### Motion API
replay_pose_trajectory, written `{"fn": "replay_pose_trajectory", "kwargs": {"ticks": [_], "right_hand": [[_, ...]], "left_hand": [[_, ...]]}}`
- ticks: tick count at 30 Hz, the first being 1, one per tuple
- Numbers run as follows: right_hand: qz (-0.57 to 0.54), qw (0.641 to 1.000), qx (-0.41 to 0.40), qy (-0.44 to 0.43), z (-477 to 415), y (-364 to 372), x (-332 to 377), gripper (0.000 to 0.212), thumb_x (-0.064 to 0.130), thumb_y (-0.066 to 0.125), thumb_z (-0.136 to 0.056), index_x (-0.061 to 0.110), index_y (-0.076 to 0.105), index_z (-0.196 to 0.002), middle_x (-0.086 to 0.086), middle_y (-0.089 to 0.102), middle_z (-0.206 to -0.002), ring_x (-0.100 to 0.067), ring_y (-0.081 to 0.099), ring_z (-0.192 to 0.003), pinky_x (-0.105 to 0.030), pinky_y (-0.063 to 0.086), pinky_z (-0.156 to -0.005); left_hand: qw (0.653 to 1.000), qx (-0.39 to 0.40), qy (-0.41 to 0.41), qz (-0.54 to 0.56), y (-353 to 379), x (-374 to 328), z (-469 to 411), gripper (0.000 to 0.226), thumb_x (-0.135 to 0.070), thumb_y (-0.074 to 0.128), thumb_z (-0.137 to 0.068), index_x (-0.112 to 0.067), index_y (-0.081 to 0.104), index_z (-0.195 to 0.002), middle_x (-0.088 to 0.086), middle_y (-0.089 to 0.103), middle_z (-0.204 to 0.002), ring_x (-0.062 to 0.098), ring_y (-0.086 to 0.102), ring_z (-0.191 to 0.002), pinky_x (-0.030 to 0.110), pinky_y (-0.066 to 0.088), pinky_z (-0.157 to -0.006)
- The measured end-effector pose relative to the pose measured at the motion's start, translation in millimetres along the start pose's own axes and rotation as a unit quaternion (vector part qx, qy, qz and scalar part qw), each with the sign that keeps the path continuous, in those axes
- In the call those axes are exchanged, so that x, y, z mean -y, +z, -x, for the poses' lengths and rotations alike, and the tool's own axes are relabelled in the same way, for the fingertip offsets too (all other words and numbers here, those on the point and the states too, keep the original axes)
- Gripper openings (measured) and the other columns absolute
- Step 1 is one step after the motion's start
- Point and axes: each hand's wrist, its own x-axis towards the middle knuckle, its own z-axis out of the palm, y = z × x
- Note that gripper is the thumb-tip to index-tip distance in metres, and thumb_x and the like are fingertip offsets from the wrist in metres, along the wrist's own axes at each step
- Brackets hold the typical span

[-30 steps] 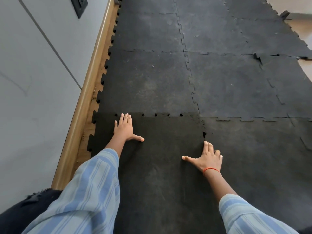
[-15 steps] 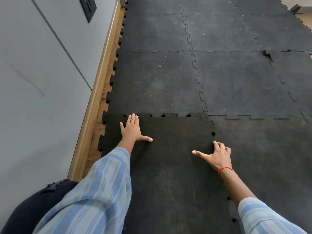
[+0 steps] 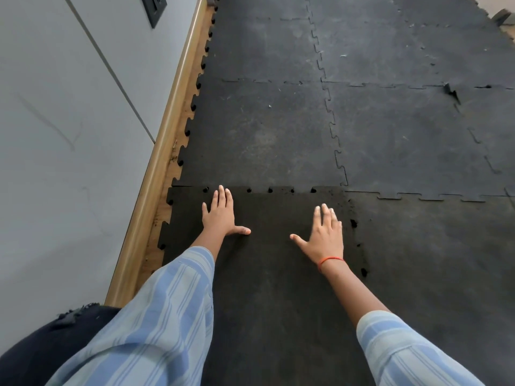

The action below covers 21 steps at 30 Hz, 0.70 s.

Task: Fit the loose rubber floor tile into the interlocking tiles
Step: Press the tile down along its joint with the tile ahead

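- A grey wall (image 3: 69, 121) is seen at left, edged along its foot by a wooden skirting (image 3: 164, 146).
- A dark switch plate (image 3: 154, 6) is mounted on the wall near the top of the view.
- A strip of bare wooden floor (image 3: 158, 227) is left between the skirting and the toothed left edges of the tiles.
- The laid tiles (image 3: 390, 135) are shown as worn, greyish rubber squares joined by jigsaw seams; a torn, lifted corner (image 3: 451, 91) is visible at upper right.
- The loose tile (image 3: 278, 288), darker than the rest, is placed in the near-left corner of the floor, next to the bare strip.
- Its far edge is laid against the tile beyond; small dark gaps (image 3: 269, 190) are left open along that seam, so the teeth are not fully seated.
- Similar gaps (image 3: 354, 223) are seen along its right seam.
- The left hand (image 3: 221, 214) is laid flat, palm down, near the far-left corner of the loose tile, fingers together and pointing away, thumb spread to the right; nothing is grasped.
- The right hand (image 3: 324, 235) is laid flat near the right seam, fingers spread slightly, thumb out to the left; nothing is grasped.
- A red thread (image 3: 330, 260) is worn on the right wrist.
- Both arms are extended forward in blue striped sleeves (image 3: 156, 324).
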Motion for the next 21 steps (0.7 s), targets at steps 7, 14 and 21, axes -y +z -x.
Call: {"fn": "replay_pose_trajectory", "kwargs": {"ticks": [7, 14, 21], "right_hand": [[0.024, 0.996, 0.069, -0.049, -71.3, -27.3, 0.6, 0.116, 0.072, 0.057, -0.076, 0.007, 0.002, -0.154, -0.008, -0.008, -0.163, -0.022, -0.008, -0.151, -0.046, 0.006, -0.123], [0.013, 0.989, 0.141, -0.035, -87.2, -30.8, -35.6, 0.133, 0.07, 0.072, -0.063, 0.012, -0.006, -0.155, -0.002, -0.014, -0.163, -0.021, -0.009, -0.151, -0.051, 0.009, -0.121], [0.014, 0.997, 0.074, -0.032, -68.7, -16.9, -43.2, 0.123, 0.072, 0.062, -0.072, 0.01, -0.005, -0.154, -0.003, -0.013, -0.163, -0.02, -0.009, -0.151, -0.047, 0.008, -0.122]], "left_hand": [[0.999, 0.032, 0.019, -0.011, -5.7, -1.2, -6.4, 0.131, -0.065, 0.068, -0.072, -0.009, -0.02, -0.151, 0.009, -0.028, -0.158, 0.026, -0.018, -0.148, 0.052, 0.002, -0.119], [0.997, 0.069, 0.013, -0.007, -6.1, 0.2, -15.5, 0.132, -0.063, 0.069, -0.073, -0.008, -0.023, -0.15, 0.009, -0.032, -0.156, 0.026, -0.02, -0.148, 0.052, 0.001, -0.119], [0.99, 0.031, 0.068, -0.117, -14.1, -38.0, -11.3, 0.124, -0.041, 0.077, -0.077, -0.007, -0.017, -0.152, 0.007, -0.026, -0.159, 0.022, -0.012, -0.15, 0.047, 0.006, -0.122]]}}
